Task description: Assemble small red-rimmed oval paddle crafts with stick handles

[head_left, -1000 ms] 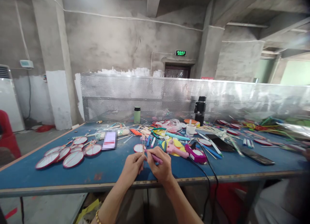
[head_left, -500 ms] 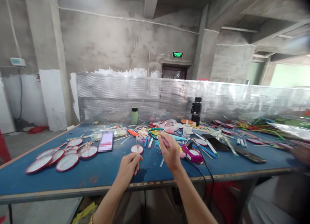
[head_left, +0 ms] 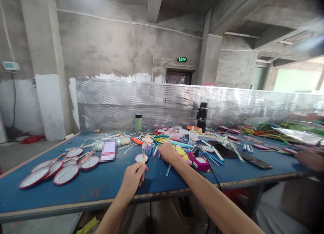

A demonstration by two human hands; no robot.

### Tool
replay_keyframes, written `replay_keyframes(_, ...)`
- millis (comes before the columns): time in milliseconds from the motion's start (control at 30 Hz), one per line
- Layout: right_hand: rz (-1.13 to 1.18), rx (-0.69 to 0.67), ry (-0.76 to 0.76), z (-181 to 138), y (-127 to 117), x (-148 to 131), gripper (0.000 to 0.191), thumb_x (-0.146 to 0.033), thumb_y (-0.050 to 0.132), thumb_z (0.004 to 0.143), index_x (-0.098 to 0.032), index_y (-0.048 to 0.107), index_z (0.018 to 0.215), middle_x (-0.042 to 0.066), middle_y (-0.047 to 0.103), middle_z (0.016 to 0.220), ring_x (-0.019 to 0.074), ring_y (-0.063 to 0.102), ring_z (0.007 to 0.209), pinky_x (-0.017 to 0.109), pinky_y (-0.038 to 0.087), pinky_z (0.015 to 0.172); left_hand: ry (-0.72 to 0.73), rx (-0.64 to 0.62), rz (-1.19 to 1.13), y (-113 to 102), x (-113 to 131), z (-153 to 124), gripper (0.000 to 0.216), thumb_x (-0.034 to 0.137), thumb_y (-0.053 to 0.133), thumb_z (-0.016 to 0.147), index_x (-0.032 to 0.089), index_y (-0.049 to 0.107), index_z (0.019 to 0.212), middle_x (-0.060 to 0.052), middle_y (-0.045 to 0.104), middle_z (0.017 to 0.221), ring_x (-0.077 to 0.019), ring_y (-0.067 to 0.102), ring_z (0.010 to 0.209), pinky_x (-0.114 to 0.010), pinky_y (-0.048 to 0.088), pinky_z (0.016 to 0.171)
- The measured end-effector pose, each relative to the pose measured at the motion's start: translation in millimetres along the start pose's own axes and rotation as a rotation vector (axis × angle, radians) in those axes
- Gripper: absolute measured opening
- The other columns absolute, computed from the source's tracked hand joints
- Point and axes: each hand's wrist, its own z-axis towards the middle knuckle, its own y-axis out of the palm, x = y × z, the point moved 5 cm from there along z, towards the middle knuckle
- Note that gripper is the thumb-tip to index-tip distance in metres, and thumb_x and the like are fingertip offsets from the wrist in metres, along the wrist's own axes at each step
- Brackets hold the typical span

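My left hand (head_left: 134,178) is closed on the lower end of a flat, pale stick (head_left: 143,151), held upright near the table's front edge. Right behind the stick is a small white disc with a red rim (head_left: 138,158); whether the two are joined I cannot tell. My right hand (head_left: 168,153) reaches down into the heap of coloured pieces, palm down with fingers bent together. Its fingertips are over a blue-and-white marker (head_left: 155,151) and a pink piece, and what they grip is hidden. Beside it lies a blue marker (head_left: 150,149).
Several red-rimmed discs (head_left: 66,174) overlap at left, near a phone (head_left: 108,151). A green bottle (head_left: 138,122), a black flask (head_left: 201,117) and a white cup (head_left: 193,136) stand at the back. A purple device (head_left: 198,161) with a cable lies right. Another person's hand (head_left: 310,158) is far right.
My right hand has moved left and down into the heap; the pink marker it held up no longer shows in its raised grip. My left hand still holds the stick. The view has shifted slightly.
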Motion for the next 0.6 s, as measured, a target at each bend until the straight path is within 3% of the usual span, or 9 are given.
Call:
replay_keyframes(167,-0.034,0.032,-0.046,21,-6,-10,0.018,-0.014,0.052,0.088,-0.012,0.068,0.095,0.017,0.070,0.093,0.0257,0.063,0.093,0.037,0.037,0.082,0.005,0.005,0.017,0,0,0,0.037,0.048,0.046,0.082,0.015,0.061,0.073,0.005,0.047,0.044,-0.0085,0.039,0.036,-0.020,0.030,0.041)
replay_keyframes(400,-0.008,0.008,-0.276,46,9,-39,0.018,-0.009,0.054,0.086,-0.013,0.070,0.080,0.012,0.071,0.086,0.0221,0.064,0.089,0.036,0.036,0.084,-0.003,-0.005,0.027,0,1,0,0.037,0.048,0.046,0.082,0.015,0.060,0.072,0.004,0.047,0.044,-0.0081,0.040,0.036,-0.020,0.029,0.041)
replay_keyframes(600,0.120,0.119,-0.308,42,-3,-22,0.011,-0.013,0.057,0.086,-0.015,0.068,0.084,0.007,0.070,0.084,0.0176,0.063,0.083,0.032,0.036,0.083,0.001,-0.005,0.010,0,1,0,0.038,0.049,0.048,0.082,0.015,0.060,0.072,0.005,0.046,0.043,-0.0080,0.039,0.036,-0.020,0.030,0.041)
